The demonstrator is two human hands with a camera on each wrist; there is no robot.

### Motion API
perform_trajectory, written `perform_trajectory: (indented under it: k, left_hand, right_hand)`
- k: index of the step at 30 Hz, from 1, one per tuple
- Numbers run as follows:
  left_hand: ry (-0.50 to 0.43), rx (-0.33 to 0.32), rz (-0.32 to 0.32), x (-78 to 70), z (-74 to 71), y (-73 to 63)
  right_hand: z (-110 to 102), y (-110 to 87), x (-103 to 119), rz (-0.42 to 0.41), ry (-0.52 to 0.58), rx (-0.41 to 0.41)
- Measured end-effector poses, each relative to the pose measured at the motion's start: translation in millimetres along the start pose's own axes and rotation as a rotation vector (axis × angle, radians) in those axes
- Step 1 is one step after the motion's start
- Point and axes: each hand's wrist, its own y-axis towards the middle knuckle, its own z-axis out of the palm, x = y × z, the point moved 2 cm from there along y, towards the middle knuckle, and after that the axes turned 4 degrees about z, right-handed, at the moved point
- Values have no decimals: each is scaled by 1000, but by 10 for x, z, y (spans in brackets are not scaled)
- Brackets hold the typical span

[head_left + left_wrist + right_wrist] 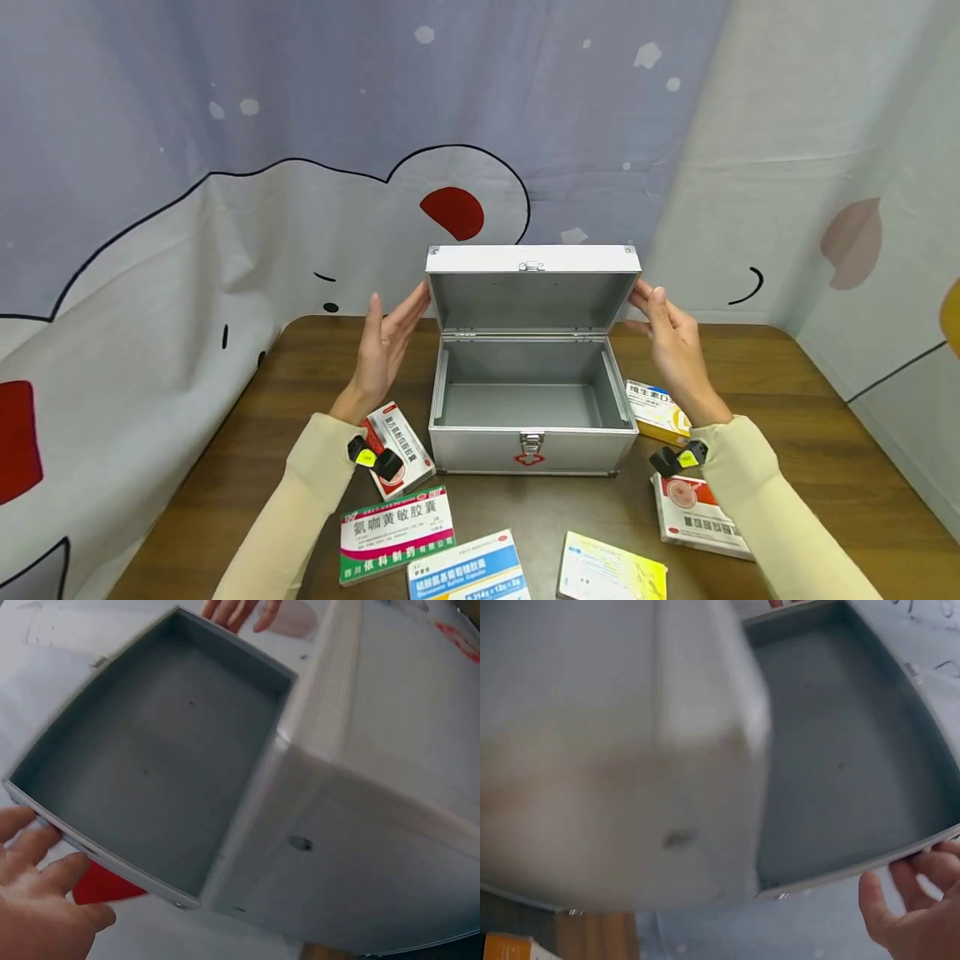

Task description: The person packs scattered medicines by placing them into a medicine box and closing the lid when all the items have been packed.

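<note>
Squarely on the bench [300,375] sits the silver case [480,452], its lid [525,302] raised on the rear hinge and its grey inside facing the person. A clasp [532,443] and a red cross [529,459] mark its front wall.

The left hand [385,346] is spread, thumb up and away from the fingers, with the fingertips at the lid's left edge; the left wrist view shows them along the rim. The right hand [675,350] has its fingers loosely extended, their tips against the lid's right edge. Neither hand grips the lid.

Six boxes lie around the case. Near its left front corner is a red-and-white box [405,446], tilted, partly behind the left wrist. Before it lie a green-edged box [397,533] and a blue-and-white box [468,571], then a yellow-and-white box [611,571]. Just beside the right wall is an orange-sided box [652,408]; nearer the person, a red-topped box [697,521] lies partly under the right forearm. Behind hangs a printed curtain [480,92].
</note>
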Motion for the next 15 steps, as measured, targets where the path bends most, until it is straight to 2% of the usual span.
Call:
perform_trajectory:
  k: [6, 15]
  left_hand:
    - [-45, 11, -45, 168, -49, 131]
    - [-174, -25, -86, 276, -40, 295]
  right_hand:
    - [-37, 133, -174, -6, -65, 71]
    - [-25, 312, -232, 62, 5, 160]
